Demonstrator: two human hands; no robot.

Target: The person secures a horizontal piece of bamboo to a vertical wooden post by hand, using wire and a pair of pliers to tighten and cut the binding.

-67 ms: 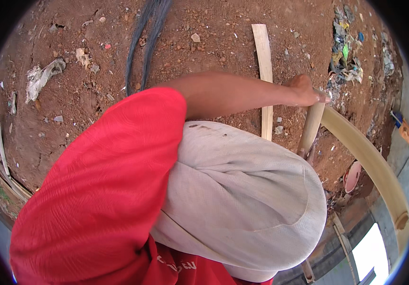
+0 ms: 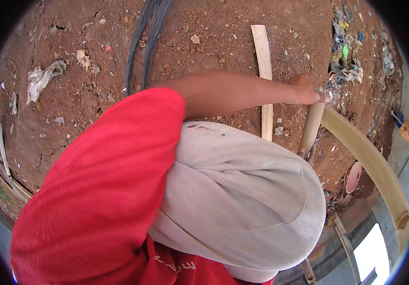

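Reaching over the dirt ground (image 2: 204, 28), our left hand (image 2: 304, 90) meets the upper end of a short wooden piece (image 2: 311, 124), toward the ground's right edge. Our right hand (image 2: 311, 156), mostly hidden behind the pale-trousered knee (image 2: 306, 194), shows at the piece's lower end. The hands are apart; we cannot tell how tightly either grips. A long curved strip (image 2: 370, 148) passes behind.

on the bare reddish-brown earth (image 2: 204, 23), a flat pale wooden strip (image 2: 261, 52) lies between long thin black strands (image 2: 154, 35) at left and a long curved tan bamboo piece (image 2: 371, 156) at right.
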